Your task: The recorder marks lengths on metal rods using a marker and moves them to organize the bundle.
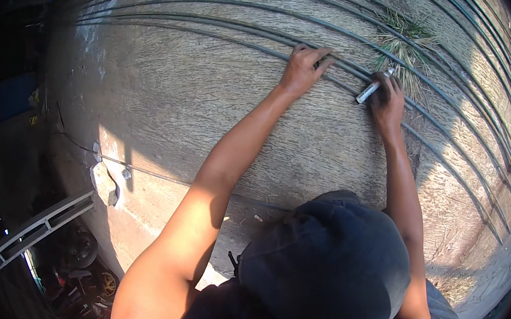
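Several long thin metal rods [211, 30] lie side by side on rough concrete ground [200, 103]. My left hand [303, 68] rests flat on top of the nearest rods, fingers spread across them. My right hand [386, 101] is closed around a short white marker-like stick [369, 91], whose tip sits against the same rods just to the right of my left hand. Both arms are stretched forward over the concrete. The dark cap [326, 264] on my head fills the lower middle of the view.
A tuft of dry grass [404, 44] grows among the rods beyond my right hand. A pale stone [105, 183] lies at the concrete's left edge. Further left are a grey metal frame [38, 227], small wheels [81, 247] and scattered clutter in shadow.
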The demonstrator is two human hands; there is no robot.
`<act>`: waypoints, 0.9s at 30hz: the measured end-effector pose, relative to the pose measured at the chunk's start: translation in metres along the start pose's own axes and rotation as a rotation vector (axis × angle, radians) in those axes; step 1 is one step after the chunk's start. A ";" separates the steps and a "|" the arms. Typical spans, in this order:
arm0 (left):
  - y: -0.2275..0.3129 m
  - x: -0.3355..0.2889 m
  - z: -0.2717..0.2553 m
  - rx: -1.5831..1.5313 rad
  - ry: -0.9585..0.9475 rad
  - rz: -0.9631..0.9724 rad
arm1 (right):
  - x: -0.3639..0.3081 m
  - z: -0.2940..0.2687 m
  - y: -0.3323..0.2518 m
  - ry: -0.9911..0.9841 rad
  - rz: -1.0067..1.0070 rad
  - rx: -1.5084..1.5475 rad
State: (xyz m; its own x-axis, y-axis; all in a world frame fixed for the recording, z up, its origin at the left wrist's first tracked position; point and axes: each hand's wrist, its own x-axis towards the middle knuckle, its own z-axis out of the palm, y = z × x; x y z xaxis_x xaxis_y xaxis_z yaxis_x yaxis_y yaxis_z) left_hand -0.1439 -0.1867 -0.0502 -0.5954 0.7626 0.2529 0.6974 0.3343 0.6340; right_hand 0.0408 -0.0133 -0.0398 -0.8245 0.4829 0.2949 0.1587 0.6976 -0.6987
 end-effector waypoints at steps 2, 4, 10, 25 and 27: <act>-0.008 -0.005 -0.011 -0.048 0.033 -0.004 | 0.001 0.003 0.005 -0.010 0.050 0.031; -0.012 -0.012 -0.022 0.036 0.099 -0.130 | -0.001 0.002 0.010 0.007 0.020 0.011; -0.048 -0.024 -0.032 0.382 0.370 -0.340 | 0.003 0.008 0.006 0.049 -0.028 -0.048; -0.069 0.015 -0.042 0.200 0.556 -0.699 | 0.000 0.011 0.001 0.032 0.004 -0.045; -0.065 0.016 -0.040 0.179 0.536 -0.643 | -0.002 0.007 0.004 0.046 -0.004 -0.070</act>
State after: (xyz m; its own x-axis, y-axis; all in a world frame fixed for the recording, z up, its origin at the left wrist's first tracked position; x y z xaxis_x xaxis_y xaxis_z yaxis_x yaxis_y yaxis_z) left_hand -0.2150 -0.2185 -0.0580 -0.9736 0.0445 0.2240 0.1849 0.7292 0.6588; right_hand 0.0395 -0.0151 -0.0482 -0.7994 0.5030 0.3287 0.1943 0.7341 -0.6506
